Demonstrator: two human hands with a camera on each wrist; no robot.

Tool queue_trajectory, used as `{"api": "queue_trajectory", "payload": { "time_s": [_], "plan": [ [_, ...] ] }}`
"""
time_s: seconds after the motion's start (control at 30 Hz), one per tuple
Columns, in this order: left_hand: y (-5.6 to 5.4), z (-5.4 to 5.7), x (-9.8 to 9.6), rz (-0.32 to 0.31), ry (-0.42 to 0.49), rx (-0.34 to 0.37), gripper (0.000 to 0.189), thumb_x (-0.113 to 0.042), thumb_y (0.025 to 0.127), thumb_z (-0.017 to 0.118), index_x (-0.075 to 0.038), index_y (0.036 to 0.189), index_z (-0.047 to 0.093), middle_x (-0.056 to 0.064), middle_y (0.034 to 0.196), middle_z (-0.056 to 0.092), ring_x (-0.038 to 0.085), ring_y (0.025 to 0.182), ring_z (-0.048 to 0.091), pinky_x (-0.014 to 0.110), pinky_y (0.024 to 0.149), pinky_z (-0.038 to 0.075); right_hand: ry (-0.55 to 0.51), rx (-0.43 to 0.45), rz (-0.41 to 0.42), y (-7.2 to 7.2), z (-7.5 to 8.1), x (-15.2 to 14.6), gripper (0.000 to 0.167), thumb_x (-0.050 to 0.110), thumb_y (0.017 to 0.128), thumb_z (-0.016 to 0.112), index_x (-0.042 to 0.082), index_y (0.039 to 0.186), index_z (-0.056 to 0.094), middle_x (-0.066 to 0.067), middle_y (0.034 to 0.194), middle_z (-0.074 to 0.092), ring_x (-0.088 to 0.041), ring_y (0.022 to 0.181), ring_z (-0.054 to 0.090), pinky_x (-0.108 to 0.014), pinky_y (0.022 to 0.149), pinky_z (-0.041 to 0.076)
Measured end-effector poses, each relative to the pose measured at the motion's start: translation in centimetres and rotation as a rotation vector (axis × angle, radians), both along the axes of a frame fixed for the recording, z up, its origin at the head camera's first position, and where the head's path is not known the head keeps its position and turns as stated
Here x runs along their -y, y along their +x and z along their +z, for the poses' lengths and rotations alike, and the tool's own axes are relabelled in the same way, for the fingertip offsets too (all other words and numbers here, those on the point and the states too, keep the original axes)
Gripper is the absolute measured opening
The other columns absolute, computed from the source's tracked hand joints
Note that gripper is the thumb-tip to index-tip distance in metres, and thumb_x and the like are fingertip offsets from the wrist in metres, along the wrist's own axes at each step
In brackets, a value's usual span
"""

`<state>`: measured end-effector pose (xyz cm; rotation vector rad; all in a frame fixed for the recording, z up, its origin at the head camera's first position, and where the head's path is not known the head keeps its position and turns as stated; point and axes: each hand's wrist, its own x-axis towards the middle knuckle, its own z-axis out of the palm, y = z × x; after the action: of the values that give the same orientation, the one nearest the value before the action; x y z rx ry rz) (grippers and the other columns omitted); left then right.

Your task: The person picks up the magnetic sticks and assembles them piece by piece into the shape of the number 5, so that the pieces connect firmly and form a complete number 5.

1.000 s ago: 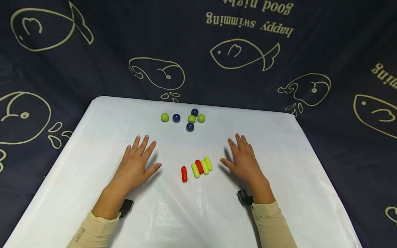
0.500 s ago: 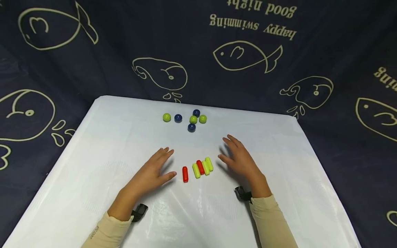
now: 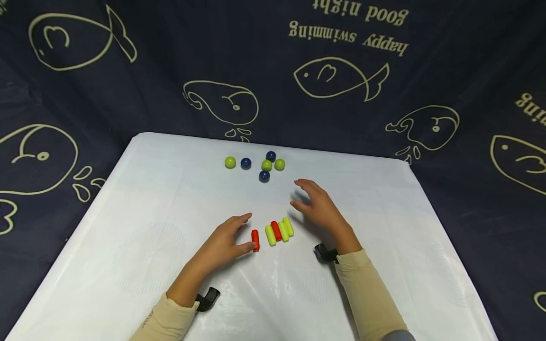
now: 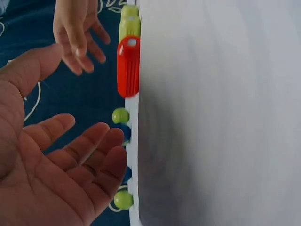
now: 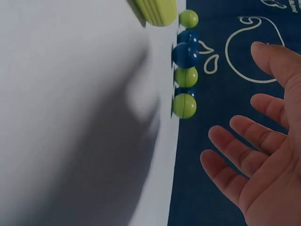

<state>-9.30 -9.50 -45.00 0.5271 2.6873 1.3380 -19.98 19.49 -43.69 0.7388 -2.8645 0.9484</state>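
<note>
My left hand point(image 3: 223, 244) hovers beside a single red stick-shaped piece point(image 3: 255, 240), its thumb overlapping that piece in the head view. In the left wrist view a gap shows between the thumb and the red piece point(image 4: 128, 68), and the fingers are loosely bent around nothing. To the right of it lie a red piece point(image 3: 276, 230) and several yellow-green pieces point(image 3: 270, 235), side by side in a slanted row. My right hand point(image 3: 320, 207) is held over the table, up and right of that row, fingers relaxed and holding nothing.
Toward the far edge of the white table point(image 3: 170, 189) sit several small balls, green ones point(image 3: 230, 162) and blue ones point(image 3: 264, 176). Behind the table hangs a dark cloth point(image 3: 273, 57) with fish drawings. Each wrist wears a black camera point(image 3: 208, 299).
My left hand has moved right and inward to the lone red piece, its spread fingers drawing together. My right hand has shifted left toward the middle. The pieces and balls stay put.
</note>
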Motion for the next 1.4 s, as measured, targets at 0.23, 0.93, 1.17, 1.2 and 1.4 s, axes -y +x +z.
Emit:
{"api": "queue_trajectory", "payload": {
  "time_s": [0.23, 0.93, 1.17, 1.2, 1.4],
  "plan": [
    [-0.1, -0.6, -0.7, 0.036, 0.038, 0.075, 0.071, -0.02, 0.08, 0.083, -0.004, 0.142, 0.052, 0.01, 0.128, 0.061, 0.025, 0.107, 0.06, 0.042, 0.093, 0.049, -0.05, 0.028, 0.024, -1.2, -0.1, 1.1, 0.058, 0.024, 0.091, 0.074, 0.003, 0.14, 0.052, -0.011, 0.142, 0.051, -0.027, 0.119, 0.056, -0.045, 0.096, 0.048],
    [-0.8, -2.5, -1.2, 0.126, 0.05, 0.092, 0.05, -0.02, 0.081, 0.082, -0.004, 0.125, 0.065, -0.001, 0.103, 0.063, 0.014, 0.086, 0.056, 0.035, 0.079, 0.047, -0.108, 0.137, 0.013, -3.6, -1.0, 3.1, 0.055, 0.025, 0.09, 0.075, 0.006, 0.138, 0.056, -0.007, 0.136, 0.056, -0.024, 0.116, 0.06, -0.042, 0.093, 0.051],
    [-0.8, -2.9, -1.9, 0.175, 0.016, 0.035, 0.043, -0.02, 0.079, 0.083, -0.003, 0.116, 0.069, -0.002, 0.096, 0.062, 0.011, 0.08, 0.054, 0.032, 0.073, 0.046, -0.113, 0.18, 0.002, -3.5, -1.0, 3.4, 0.054, 0.026, 0.091, 0.074, 0.007, 0.138, 0.056, -0.007, 0.137, 0.056, -0.024, 0.117, 0.059, -0.042, 0.095, 0.05],
    [-0.7, -2.9, -1.9, 0.179, 0.01, 0.024, 0.043, -0.02, 0.079, 0.084, -0.003, 0.115, 0.069, -0.002, 0.094, 0.062, 0.011, 0.079, 0.053, 0.032, 0.073, 0.046, -0.114, 0.184, 0.003, -3.5, -1.0, 3.3, 0.054, 0.026, 0.091, 0.074, 0.007, 0.138, 0.056, -0.007, 0.137, 0.056, -0.025, 0.118, 0.059, -0.042, 0.095, 0.05],
    [-0.7, -2.8, -2.3, 0.188, -0.036, -0.03, 0.039, -0.021, 0.076, 0.086, -0.004, 0.108, 0.071, 0.0, 0.084, 0.055, 0.013, 0.075, 0.049, 0.031, 0.067, 0.042, -0.113, 0.192, 0.003, -3.3, -1.1, 3.3, 0.053, 0.026, 0.091, 0.074, 0.007, 0.138, 0.057, -0.008, 0.137, 0.056, -0.025, 0.118, 0.059, -0.043, 0.095, 0.05]
  ]
}}
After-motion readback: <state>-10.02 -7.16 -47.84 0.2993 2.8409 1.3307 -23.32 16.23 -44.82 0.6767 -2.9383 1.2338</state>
